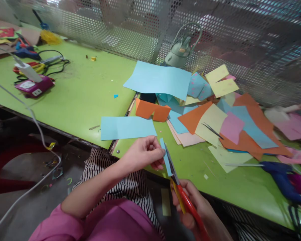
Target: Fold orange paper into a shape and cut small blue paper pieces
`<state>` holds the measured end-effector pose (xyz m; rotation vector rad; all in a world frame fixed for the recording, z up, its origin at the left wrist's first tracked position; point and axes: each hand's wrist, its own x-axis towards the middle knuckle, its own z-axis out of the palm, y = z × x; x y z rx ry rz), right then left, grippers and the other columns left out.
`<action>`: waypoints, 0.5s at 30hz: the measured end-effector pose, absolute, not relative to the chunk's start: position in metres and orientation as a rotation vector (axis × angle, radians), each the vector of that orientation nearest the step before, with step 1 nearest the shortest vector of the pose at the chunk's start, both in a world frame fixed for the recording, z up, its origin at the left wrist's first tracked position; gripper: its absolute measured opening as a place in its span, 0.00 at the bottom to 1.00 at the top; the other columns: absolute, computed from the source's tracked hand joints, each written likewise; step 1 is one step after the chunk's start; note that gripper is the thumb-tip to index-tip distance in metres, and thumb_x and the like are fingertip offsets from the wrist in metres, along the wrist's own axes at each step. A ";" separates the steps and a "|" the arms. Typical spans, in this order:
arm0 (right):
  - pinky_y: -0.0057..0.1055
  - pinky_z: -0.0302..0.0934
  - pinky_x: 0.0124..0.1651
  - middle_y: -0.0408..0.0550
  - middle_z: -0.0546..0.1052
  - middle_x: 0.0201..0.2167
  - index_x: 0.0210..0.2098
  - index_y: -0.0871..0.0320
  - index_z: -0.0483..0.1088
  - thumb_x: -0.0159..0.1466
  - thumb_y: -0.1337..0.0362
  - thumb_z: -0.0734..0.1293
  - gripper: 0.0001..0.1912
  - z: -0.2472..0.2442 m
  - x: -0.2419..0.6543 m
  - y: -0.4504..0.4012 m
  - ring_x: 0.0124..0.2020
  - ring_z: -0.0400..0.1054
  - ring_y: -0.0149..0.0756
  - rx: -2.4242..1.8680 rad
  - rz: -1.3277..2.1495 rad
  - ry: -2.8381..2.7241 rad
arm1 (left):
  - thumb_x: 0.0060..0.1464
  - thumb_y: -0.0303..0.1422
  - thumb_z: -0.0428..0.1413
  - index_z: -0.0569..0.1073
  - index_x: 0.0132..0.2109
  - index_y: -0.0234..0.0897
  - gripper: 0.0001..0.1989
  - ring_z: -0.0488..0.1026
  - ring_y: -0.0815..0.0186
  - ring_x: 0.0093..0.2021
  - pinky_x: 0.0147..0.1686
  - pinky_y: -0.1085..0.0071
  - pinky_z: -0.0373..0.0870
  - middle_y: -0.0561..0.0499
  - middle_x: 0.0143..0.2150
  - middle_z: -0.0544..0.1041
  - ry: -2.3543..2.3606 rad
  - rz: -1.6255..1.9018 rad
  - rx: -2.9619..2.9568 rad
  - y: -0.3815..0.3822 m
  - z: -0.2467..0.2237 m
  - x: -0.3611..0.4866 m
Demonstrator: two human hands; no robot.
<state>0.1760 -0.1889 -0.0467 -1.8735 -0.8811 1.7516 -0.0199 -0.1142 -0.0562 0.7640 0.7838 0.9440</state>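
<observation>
The left hand [147,153] is curled nearly closed, thumb and fingers pinching the narrow light-blue paper strip [167,161] by its left side, above the near edge of the green counter [190,167]. To its right, the scissors with red and yellow handles [188,201] lie blades lengthwise beside the strip; whether paper sits between them cannot be told. The right hand [194,204] is wrapped around the handles. A clean cut should want the strip taut, fingertips clear of the blade line and slow, even closing.

Elbow room seems greatest on the counter's left section, around a small blue paper scrap [116,96]. A light-blue rectangular paper sheet [130,129] crosses the counter's seam beyond the left hand. Farther right, thin metal tweezers [216,133] lie on the coloured-paper heap [234,127]; a blue glue gun [278,177] points its nozzle leftward.
</observation>
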 end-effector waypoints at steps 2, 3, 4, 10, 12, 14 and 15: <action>0.22 0.47 0.19 0.37 0.64 0.19 0.29 0.54 0.66 0.57 0.43 0.66 0.20 -0.046 0.174 -0.189 0.17 0.52 0.24 -1.874 1.760 -0.852 | 0.52 0.26 0.57 0.64 0.30 0.37 0.08 0.75 0.73 0.19 0.20 0.82 0.70 0.55 0.20 0.76 0.782 0.945 0.766 -0.114 -0.057 -0.020; 0.22 0.46 0.20 0.36 0.63 0.18 0.28 0.54 0.66 0.58 0.43 0.66 0.21 -0.046 0.174 -0.189 0.16 0.52 0.23 -1.875 1.771 -0.844 | 0.52 0.26 0.57 0.64 0.30 0.36 0.08 0.76 0.73 0.19 0.20 0.81 0.70 0.55 0.20 0.76 0.783 0.945 0.767 -0.114 -0.057 -0.020; 0.22 0.47 0.20 0.36 0.63 0.18 0.28 0.54 0.65 0.58 0.42 0.66 0.21 -0.046 0.175 -0.190 0.16 0.52 0.23 -1.870 1.779 -0.843 | 0.53 0.26 0.57 0.64 0.30 0.36 0.08 0.76 0.73 0.19 0.20 0.81 0.70 0.55 0.20 0.76 0.784 0.945 0.767 -0.114 -0.057 -0.020; 0.22 0.47 0.20 0.37 0.66 0.19 0.30 0.55 0.68 0.54 0.42 0.69 0.22 -0.050 0.179 -0.191 0.17 0.53 0.23 -1.813 1.772 -0.891 | 0.53 0.27 0.57 0.64 0.30 0.36 0.09 0.76 0.72 0.19 0.20 0.81 0.70 0.55 0.20 0.76 0.797 0.941 0.762 -0.114 -0.056 -0.019; 0.22 0.48 0.21 0.38 0.67 0.20 0.30 0.55 0.69 0.54 0.41 0.69 0.23 -0.052 0.181 -0.190 0.18 0.55 0.24 -1.814 1.760 -0.899 | 0.53 0.28 0.58 0.64 0.30 0.36 0.09 0.76 0.73 0.19 0.20 0.81 0.70 0.55 0.20 0.76 0.793 0.944 0.763 -0.114 -0.056 -0.019; 0.22 0.49 0.20 0.39 0.68 0.20 0.29 0.55 0.69 0.54 0.40 0.69 0.23 -0.054 0.182 -0.189 0.18 0.57 0.24 -1.813 1.770 -0.907 | 0.53 0.28 0.58 0.64 0.30 0.36 0.09 0.76 0.73 0.20 0.20 0.81 0.70 0.55 0.20 0.76 0.783 0.948 0.763 -0.114 -0.056 -0.019; 0.22 0.48 0.20 0.39 0.68 0.20 0.28 0.55 0.69 0.54 0.41 0.69 0.23 -0.056 0.183 -0.189 0.18 0.57 0.24 -1.815 1.776 -0.908 | 0.53 0.28 0.58 0.64 0.30 0.36 0.09 0.76 0.73 0.20 0.20 0.81 0.70 0.55 0.21 0.76 0.781 0.949 0.764 -0.114 -0.056 -0.019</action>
